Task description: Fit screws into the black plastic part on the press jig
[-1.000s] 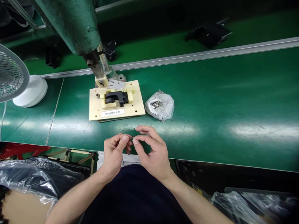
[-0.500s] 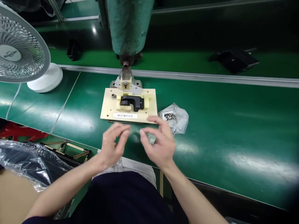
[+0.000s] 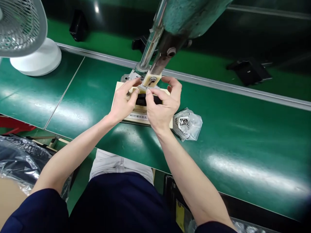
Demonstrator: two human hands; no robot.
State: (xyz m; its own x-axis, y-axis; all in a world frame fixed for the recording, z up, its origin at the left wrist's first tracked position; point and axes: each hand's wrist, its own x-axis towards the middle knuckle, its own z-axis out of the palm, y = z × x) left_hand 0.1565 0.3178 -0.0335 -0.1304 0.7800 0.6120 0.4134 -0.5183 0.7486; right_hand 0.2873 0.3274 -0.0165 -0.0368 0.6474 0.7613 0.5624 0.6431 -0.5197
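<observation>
My left hand (image 3: 123, 102) reaches over the left side of a cream fixture board (image 3: 117, 88), thumb and forefinger curled close to the press tip. My right hand (image 3: 164, 103) is on the other side, its thumb and forefinger pinched just below the cream block (image 3: 152, 81) at the press's lower end. Whatever small thing either pinch holds is too small to make out. Under my fingertips, a black plastic part (image 3: 141, 100) sits in the fixture, partly covered by my hands. A white label (image 3: 138, 116) runs along the board's front.
The green press head (image 3: 189, 19) hangs above, beside a clear tube (image 3: 152, 42). A plastic bag of small metal pieces (image 3: 191, 126) lies right of the board. A white fan (image 3: 39, 60) stands at left. Black parts (image 3: 251, 71) lie beyond the metal rail (image 3: 206, 82).
Both hands have moved forward, from in front of the board to over the fixture beneath the press tip. The camera view has shifted and tilted, bringing the clear tube into sight.
</observation>
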